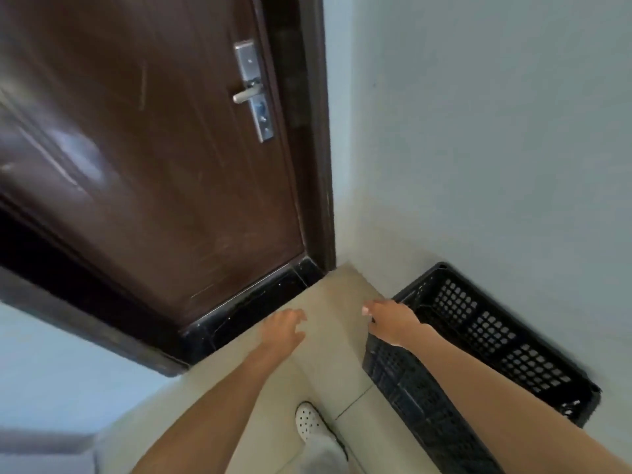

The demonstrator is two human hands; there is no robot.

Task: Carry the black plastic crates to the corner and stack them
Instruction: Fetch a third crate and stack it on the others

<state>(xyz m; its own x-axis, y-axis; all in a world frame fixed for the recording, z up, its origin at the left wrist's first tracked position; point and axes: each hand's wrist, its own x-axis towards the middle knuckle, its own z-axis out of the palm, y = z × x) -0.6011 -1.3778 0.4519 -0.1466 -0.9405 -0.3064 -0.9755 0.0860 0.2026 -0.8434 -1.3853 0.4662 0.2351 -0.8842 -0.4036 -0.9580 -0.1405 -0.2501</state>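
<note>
Black plastic crate (pixel 485 340) sits on the floor (pixel 328 357) in the corner, long side flush against the pale wall (pixel 478 131), one short end toward the door frame (pixel 314 131). Perforated grid walls, rectangular, open top; blurred, so can't tell if it's one crate or a stack. Left hand (pixel 285 328) is over bare floor, fingers loosely spread, holding nothing. Right hand (pixel 390 319) is above the crate's near corner, fingers slack and apart, also empty; contact with the rim unclear. Open tile strip runs between crate and the door's dark threshold (pixel 246 313). Brown door (pixel 154 148) is glossy, with a metal lever handle (pixel 246 94). Floor is beige tile with a visible grout line. White perforated shoe (pixel 309 422) stands just left of the crate's near wall
</note>
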